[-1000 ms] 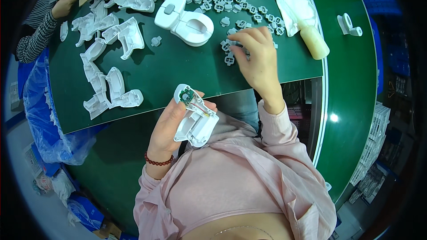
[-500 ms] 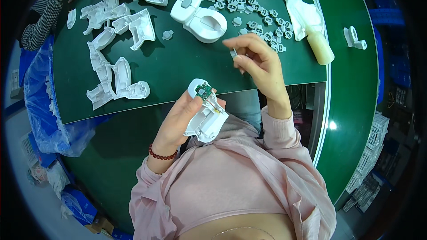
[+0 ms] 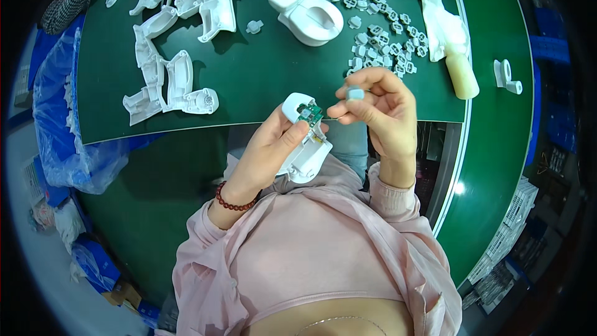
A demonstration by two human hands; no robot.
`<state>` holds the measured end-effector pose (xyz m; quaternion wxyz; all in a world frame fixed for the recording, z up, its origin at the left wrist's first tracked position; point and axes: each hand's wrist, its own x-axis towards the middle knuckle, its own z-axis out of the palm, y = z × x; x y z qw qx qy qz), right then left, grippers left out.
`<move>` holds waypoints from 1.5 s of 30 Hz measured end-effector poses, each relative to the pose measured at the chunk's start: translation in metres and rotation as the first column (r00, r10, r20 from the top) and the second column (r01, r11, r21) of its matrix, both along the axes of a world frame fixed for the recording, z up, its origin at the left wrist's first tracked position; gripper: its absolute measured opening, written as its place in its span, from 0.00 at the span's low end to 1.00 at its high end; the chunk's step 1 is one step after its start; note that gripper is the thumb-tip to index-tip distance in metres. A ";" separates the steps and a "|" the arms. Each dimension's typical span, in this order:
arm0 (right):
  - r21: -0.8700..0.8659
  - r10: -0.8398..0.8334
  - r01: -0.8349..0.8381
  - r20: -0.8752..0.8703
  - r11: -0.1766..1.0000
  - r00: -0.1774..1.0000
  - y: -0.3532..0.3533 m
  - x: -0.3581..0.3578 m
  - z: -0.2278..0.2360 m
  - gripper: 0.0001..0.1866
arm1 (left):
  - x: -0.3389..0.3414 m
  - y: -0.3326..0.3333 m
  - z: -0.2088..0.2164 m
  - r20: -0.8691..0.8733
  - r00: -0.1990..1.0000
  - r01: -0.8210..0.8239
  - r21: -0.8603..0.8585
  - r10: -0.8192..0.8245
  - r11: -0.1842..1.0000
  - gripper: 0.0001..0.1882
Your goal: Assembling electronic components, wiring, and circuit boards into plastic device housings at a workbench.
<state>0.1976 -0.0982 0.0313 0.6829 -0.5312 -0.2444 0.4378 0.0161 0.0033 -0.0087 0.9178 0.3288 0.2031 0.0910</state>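
Observation:
My left hand (image 3: 273,143) is closed around an open white plastic housing (image 3: 309,160), held just off the table's front edge. A small green circuit board (image 3: 310,114) sits in the upper end of the housing, close to my left thumb. To the right, my right hand (image 3: 385,107) pinches a small grey button (image 3: 355,93) between thumb and fingers, a short way from the board and apart from it. An assembled white device (image 3: 316,20) with a rounded hollow body lies farther back on the table. Loose grey buttons (image 3: 380,40) are scattered to its right.
White shell halves (image 3: 180,81) lie at the left of the green table (image 3: 267,78), with one grey button (image 3: 254,27) apart. A pale yellow bottle (image 3: 461,77) and white cloth (image 3: 438,22) are at right. Another person's sleeve (image 3: 71,6) shows at far left.
The view has shifted, so the table's things sit higher and farther right. My right hand has come down nearer the housing, and the grey button now faces up in its pinch.

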 end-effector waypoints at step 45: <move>-0.327 0.232 0.041 0.748 0.944 0.622 0.032 -0.075 0.049 0.12 | -0.035 -0.033 0.014 -0.103 0.850 -0.183 0.861 0.516 0.474 0.22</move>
